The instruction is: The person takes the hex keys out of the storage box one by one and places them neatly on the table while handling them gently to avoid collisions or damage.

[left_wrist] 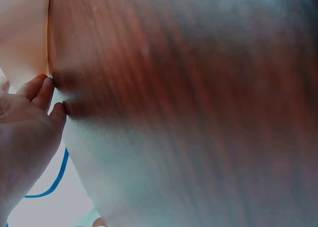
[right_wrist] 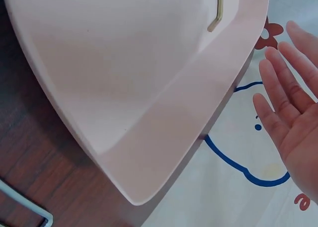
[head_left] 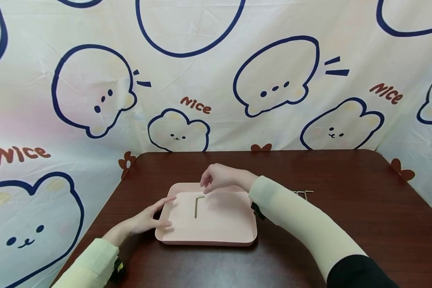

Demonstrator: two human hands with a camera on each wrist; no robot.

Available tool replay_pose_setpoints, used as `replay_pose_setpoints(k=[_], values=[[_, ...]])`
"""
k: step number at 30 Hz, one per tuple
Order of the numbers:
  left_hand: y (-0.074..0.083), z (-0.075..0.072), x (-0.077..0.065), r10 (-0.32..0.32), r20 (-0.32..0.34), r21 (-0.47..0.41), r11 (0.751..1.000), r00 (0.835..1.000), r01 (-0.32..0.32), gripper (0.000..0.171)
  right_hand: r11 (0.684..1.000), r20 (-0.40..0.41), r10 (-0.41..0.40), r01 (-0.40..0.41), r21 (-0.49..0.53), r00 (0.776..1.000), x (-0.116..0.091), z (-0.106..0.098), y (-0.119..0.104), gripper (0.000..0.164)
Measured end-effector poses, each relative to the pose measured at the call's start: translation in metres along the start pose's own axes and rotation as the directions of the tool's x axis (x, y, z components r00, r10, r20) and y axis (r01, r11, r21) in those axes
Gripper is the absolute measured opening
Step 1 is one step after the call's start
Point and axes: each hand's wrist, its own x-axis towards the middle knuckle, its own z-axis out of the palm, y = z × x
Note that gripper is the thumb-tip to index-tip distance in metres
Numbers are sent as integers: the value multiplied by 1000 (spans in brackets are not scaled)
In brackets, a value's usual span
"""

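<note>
A pale pink tray [head_left: 225, 224] sits on the table. Inside it, toward the left, lies one brass-coloured hex key [head_left: 196, 208], its short arm at the far end; part of it shows in the right wrist view [right_wrist: 220, 8]. My left hand [head_left: 144, 220] rests on the tray's left side, thumb and index finger spread over the rim. In the left wrist view, fingertips [left_wrist: 44, 83] touch the tray's edge. Above the far side of the tray is my right hand [head_left: 221, 177], with fingers loosely bent and nothing in them; the right wrist view shows its fingers apart.
More hex keys [head_left: 306, 193] lie on the brown table [head_left: 363, 200] to the right of the tray, partly hidden behind the right sleeve. One hex key [right_wrist: 27, 204] shows beside the tray in the right wrist view. A cartoon-printed curtain [head_left: 216, 80] hangs behind the table.
</note>
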Motion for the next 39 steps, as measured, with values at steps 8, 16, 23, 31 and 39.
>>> replay_pose_setpoints(k=[8, 16, 23, 31, 39], values=[[0, 0, 0, 8, 2, -2, 1000, 1000, -8, 79, 1000, -1, 25, -25, 18, 1000, 5, 7, 2, 21], [-1, -1, 0, 10, 5, -12, 1000, 1000, -10, 78, 1000, 9, -1, 1, 27, 1000, 12, 16, 4, 19], [-2, 0, 0, 15, 5, -8, 1000, 1000, -15, 78, 999, 24, -32, 32, 2, 999, 17, 22, 4, 19], [-3, 0, 0, 10, 6, -3, 1000, 1000, -10, 78, 1000, 14, -14, 14, 10, 1000, 20, 30, 4, 18], [-4, 1, 1, 2, 5, -1, 1000, 1000, -2, 79, 999, -1, 49, -49, 25, 999, 21, 41, 10, 19]])
